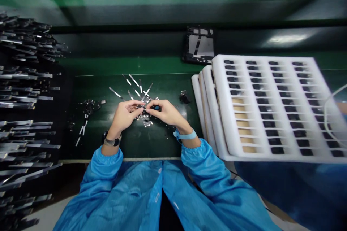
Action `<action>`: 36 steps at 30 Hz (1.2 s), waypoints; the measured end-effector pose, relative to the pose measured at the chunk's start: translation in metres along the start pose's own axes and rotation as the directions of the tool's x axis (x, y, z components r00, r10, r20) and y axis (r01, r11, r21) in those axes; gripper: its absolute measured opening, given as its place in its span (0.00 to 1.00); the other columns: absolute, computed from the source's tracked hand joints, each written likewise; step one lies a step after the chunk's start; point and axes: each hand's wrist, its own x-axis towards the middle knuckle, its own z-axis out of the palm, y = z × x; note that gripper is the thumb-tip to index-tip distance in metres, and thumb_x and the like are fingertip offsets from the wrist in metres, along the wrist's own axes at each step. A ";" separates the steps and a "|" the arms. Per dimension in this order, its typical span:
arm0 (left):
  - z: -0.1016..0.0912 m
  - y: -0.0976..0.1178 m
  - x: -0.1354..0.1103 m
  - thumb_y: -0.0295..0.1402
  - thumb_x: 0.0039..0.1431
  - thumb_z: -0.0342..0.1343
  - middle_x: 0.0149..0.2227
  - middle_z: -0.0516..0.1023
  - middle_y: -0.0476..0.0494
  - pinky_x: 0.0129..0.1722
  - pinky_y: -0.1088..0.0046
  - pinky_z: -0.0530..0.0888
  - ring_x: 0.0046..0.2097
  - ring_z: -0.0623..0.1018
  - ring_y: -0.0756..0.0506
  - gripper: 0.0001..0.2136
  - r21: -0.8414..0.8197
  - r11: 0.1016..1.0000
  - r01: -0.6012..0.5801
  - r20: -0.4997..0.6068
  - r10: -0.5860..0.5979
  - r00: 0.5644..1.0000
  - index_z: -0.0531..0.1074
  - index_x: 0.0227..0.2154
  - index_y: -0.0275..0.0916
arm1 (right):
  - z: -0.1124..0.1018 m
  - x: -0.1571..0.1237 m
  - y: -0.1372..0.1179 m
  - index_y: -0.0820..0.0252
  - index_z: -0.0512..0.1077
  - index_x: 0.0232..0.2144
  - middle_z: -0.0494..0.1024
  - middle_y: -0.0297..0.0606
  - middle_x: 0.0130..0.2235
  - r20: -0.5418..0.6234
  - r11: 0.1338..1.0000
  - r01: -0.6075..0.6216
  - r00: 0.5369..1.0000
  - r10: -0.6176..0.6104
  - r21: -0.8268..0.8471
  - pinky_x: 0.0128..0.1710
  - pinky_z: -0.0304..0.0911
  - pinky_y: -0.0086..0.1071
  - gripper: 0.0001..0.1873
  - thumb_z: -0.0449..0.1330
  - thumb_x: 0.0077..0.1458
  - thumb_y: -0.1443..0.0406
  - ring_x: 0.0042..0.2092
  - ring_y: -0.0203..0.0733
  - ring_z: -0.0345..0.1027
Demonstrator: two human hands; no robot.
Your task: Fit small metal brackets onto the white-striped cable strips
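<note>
Four stacked foam trays (225,115) sit at 3 o'clock from your hands, one black frame (200,45) at 1. Your left hand (124,113) and right hand (166,113) are both curled, fingertips pinching one small part (144,110) between them, equally near. Roughly eight loose strips (134,80) fan out at 12, mostly lying 11-to-5; blur makes the count uncertain.

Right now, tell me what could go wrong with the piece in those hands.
The small part is pinched only by fingertips of the left hand and right hand; it may slip among the loose strips and get lost. The foam trays sit close on the right, so an elbow might knock them.
</note>
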 end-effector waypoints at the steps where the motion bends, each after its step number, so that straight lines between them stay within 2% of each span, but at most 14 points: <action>1: 0.000 0.000 0.000 0.33 0.53 0.72 0.31 0.85 0.42 0.32 0.72 0.75 0.29 0.79 0.47 0.11 -0.002 1.000 0.006 0.004 -0.006 1.000 0.88 0.40 0.37 | 0.000 0.000 0.000 0.57 0.81 0.35 0.86 0.38 0.39 0.005 1.000 0.000 1.000 0.000 0.003 0.47 0.69 0.36 0.08 0.64 0.64 0.61 0.42 0.45 0.78; 10: 0.009 -0.003 0.000 0.31 0.53 0.71 0.27 0.83 0.44 0.31 0.70 0.77 0.28 0.82 0.45 0.09 0.051 0.998 0.020 -0.062 -0.017 0.998 0.87 0.38 0.38 | 0.005 -0.001 0.006 0.58 0.79 0.32 0.83 0.36 0.34 -0.026 0.996 -0.083 0.996 0.083 -0.009 0.42 0.66 0.35 0.06 0.64 0.62 0.66 0.40 0.43 0.76; 20: 0.004 -0.002 0.000 0.34 0.49 0.75 0.25 0.83 0.42 0.30 0.70 0.80 0.26 0.82 0.45 0.12 -0.073 0.994 0.087 0.021 -0.086 0.996 0.88 0.37 0.35 | 0.000 0.000 0.007 0.57 0.79 0.34 0.82 0.36 0.33 0.065 0.976 -0.125 0.991 0.116 0.178 0.35 0.68 0.35 0.09 0.68 0.60 0.58 0.32 0.41 0.72; 30: 0.003 -0.002 0.001 0.34 0.47 0.77 0.25 0.84 0.40 0.32 0.69 0.81 0.27 0.83 0.45 0.14 -0.082 0.989 0.125 0.026 -0.123 0.992 0.88 0.37 0.34 | 0.002 -0.002 0.000 0.58 0.79 0.33 0.84 0.36 0.34 0.028 0.991 -0.087 0.996 0.085 0.099 0.38 0.68 0.34 0.03 0.66 0.59 0.65 0.34 0.40 0.74; 36: 0.000 0.009 -0.003 0.35 0.46 0.78 0.24 0.83 0.41 0.31 0.69 0.81 0.26 0.82 0.45 0.14 -0.110 0.989 0.100 0.040 -0.096 0.995 0.87 0.35 0.34 | 0.000 -0.004 -0.006 0.58 0.81 0.35 0.85 0.37 0.37 0.037 0.990 -0.047 0.998 0.043 0.129 0.43 0.71 0.36 0.07 0.68 0.62 0.60 0.38 0.43 0.76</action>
